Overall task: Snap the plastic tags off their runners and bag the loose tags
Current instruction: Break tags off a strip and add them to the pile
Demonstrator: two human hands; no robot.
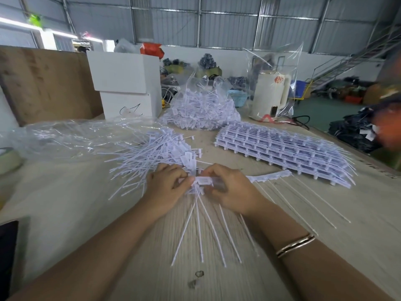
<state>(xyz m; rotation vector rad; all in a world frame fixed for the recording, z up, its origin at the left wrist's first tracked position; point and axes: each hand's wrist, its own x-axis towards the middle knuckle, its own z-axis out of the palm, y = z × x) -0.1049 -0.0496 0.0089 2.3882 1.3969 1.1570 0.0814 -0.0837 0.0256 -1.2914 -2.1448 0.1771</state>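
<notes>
A white runner strip of tags [271,176] lies across the table in front of me, its thin tails pointing toward me. My right hand [232,187] grips the strip near its left end. My left hand [167,185] pinches a bunch of snapped-off tags [196,187] right beside it, their tails fanning out below. A heap of loose tags [156,153] lies just beyond my left hand. A stack of uncut tag runners [282,148] sits at the right. A clear bag full of tags [201,109] stands further back.
An empty clear plastic bag [65,135] lies at the left. Two stacked white boxes [128,88] and a cream kettle [271,94] in a plastic bag stand at the back. A tape roll [8,159] sits at the left edge. A person's blurred shape [388,127] shows at the right.
</notes>
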